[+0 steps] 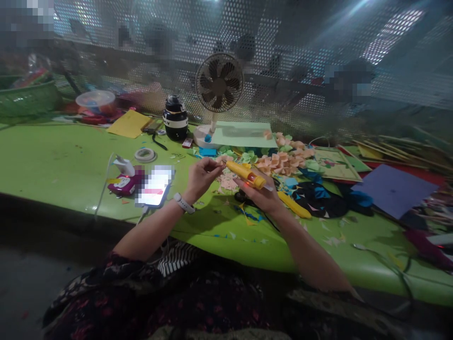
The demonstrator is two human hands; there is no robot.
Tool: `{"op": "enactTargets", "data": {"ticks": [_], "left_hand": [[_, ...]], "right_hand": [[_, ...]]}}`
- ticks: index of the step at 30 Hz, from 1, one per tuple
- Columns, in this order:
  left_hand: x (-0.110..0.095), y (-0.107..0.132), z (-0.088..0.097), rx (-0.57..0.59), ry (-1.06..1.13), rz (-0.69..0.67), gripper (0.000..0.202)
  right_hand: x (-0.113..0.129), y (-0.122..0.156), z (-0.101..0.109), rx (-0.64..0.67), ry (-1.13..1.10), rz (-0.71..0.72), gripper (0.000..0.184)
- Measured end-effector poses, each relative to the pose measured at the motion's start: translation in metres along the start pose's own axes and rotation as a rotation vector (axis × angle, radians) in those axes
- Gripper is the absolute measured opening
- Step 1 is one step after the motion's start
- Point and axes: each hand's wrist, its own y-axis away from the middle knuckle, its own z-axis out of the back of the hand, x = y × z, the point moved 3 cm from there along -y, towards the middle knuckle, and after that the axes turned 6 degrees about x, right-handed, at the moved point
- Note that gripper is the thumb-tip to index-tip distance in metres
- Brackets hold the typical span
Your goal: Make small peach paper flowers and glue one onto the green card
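Note:
My right hand (261, 192) is closed round a yellow glue gun (246, 174) with a red light on its side, nozzle pointing left. My left hand (201, 175), a white watch on its wrist, pinches a small pale paper piece (220, 160) right at the gun's tip. Both hands hover above the green table (63, 160). Directly behind them lies a pile of folded pink and green paper flowers (283, 158). A second yellow tool (293, 204) rests on the table just right of my right hand.
A lit phone (155, 185) and a pink device with a white plug (124, 179) lie left of my hands. A tape roll (145, 154), black jar (175, 118), small desk fan (218, 89), purple card sheet (394, 189) and paper scraps cover the table. A green basket (28, 97) stands far left.

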Motion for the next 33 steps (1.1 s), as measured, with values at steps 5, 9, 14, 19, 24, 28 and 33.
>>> {"op": "enactTargets", "data": {"ticks": [5,9,14,19,24,28,33], "left_hand": [[-0.0014,0.0008,-0.0003,0.015,-0.038,-0.027,0.029],[-0.0011,0.0006,0.0001,0.013,-0.075,-0.06,0.029],[0.0012,-0.0005,0.0005,0.023,-0.098,-0.077,0.027],[0.0031,-0.0008,0.0007,0.027,-0.104,-0.078,0.025],[0.005,-0.0007,0.0013,0.04,-0.127,-0.096,0.025],[0.0049,-0.0002,0.0016,0.057,-0.136,-0.118,0.025],[0.0028,0.0003,0.0022,0.063,-0.163,-0.141,0.024]], "right_hand": [[0.0015,0.0007,0.0004,-0.003,-0.041,0.002,0.027],[0.0027,0.0009,0.0009,0.002,-0.077,0.006,0.029],[0.0033,0.0003,0.0008,-0.015,-0.062,0.012,0.031],[0.0014,0.0006,0.0002,-0.016,-0.07,0.032,0.031],[-0.0014,0.0004,-0.0002,-0.025,-0.044,0.031,0.03],[0.0002,0.0002,-0.0003,-0.017,-0.039,0.047,0.031],[0.0009,0.0006,-0.0007,-0.026,-0.031,0.083,0.032]]}}
